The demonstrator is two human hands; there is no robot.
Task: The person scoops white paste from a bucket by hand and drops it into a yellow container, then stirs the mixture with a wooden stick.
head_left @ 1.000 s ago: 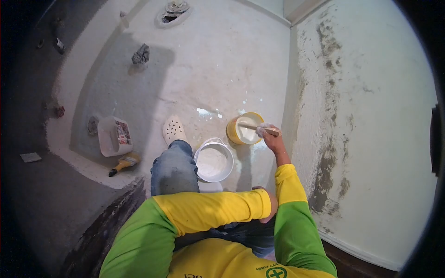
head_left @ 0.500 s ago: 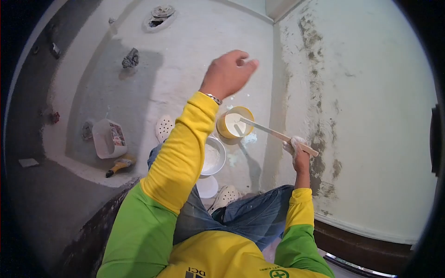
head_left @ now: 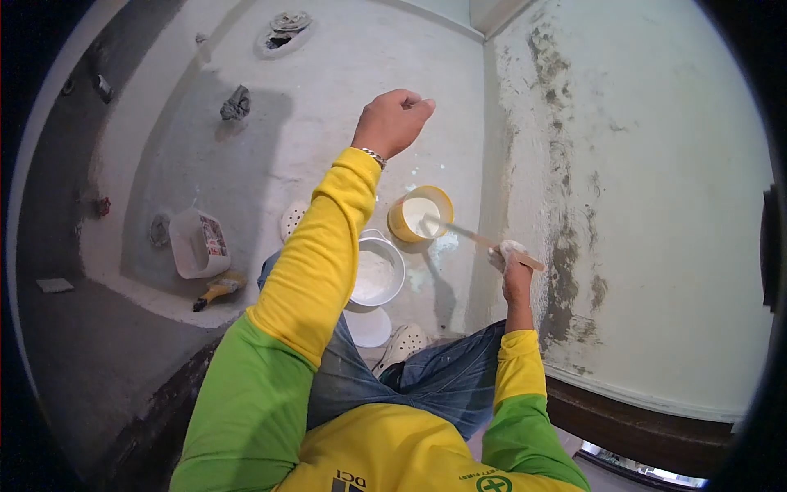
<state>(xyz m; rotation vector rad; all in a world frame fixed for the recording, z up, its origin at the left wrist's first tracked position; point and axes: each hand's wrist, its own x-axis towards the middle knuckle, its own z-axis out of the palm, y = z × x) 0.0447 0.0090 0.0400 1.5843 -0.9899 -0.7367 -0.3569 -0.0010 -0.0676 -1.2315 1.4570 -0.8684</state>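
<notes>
My right hand [head_left: 514,266], its fingers smeared white, is closed round a wooden stick [head_left: 484,240]. The stick's far, whitened end dips into white liquid in a yellow bucket [head_left: 397,220]. Held out in front at upper centre, my left hand [head_left: 393,123] has its fingers curled in and the thumb against them. Whatever it may hold is hidden; a chain bracelet circles the wrist. A white pail [head_left: 398,279] containing white powder stands beside the bucket, partly behind my left sleeve. A round white lid [head_left: 367,326] lies below it.
On the left are a white plastic container [head_left: 197,246], a yellow-handled brush [head_left: 220,287] and a crumpled grey lump [head_left: 236,103]. A drain opening [head_left: 284,33] is at the top. A patchy, stained wall [head_left: 656,213] rises on the right. White splashes mark the floor near the bucket.
My left hand has drawn slightly left and its thumb has closed in towards the fingers. My right hand has shifted left with the wooden stick, whose tip stays in the bucket.
</notes>
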